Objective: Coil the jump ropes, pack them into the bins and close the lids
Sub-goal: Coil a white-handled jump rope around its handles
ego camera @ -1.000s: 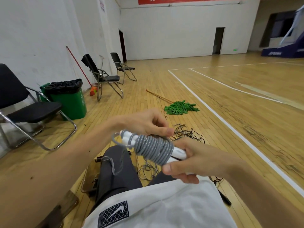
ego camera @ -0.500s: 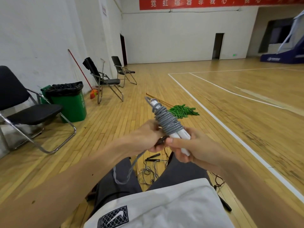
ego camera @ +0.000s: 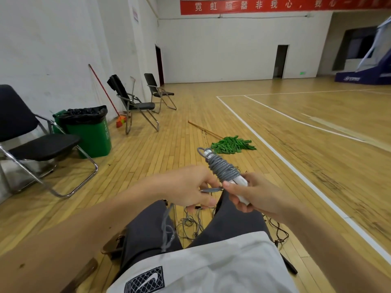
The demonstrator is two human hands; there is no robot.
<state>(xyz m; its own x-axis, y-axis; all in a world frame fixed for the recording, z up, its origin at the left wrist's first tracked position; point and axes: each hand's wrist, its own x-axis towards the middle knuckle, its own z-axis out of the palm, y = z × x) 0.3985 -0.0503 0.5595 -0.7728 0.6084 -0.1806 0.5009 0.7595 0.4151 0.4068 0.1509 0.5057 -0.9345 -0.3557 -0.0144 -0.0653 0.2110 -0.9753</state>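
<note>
A grey jump rope (ego camera: 223,168) is wound tightly round its white handles, and the bundle tilts up and away from me. My right hand (ego camera: 255,192) grips the lower end of the handles. My left hand (ego camera: 188,187) pinches the loose grey end of the rope just beside the bundle; the tail (ego camera: 168,229) hangs over my left thigh. More loose ropes (ego camera: 190,224) lie tangled on the floor between my legs, and a dark one (ego camera: 279,231) lies to my right. No bin with a lid is in view.
I sit on a wooden gym floor. A black folding chair (ego camera: 40,142) and a green trash bin (ego camera: 88,127) stand at left, two more chairs (ego camera: 135,104) farther back. A green mop (ego camera: 231,143) lies ahead. A dark handle (ego camera: 288,265) lies by my right hip.
The bundle swung from lying across to pointing up and away. My left hand left the top of the coils and now pinches the loose rope end beside them.
</note>
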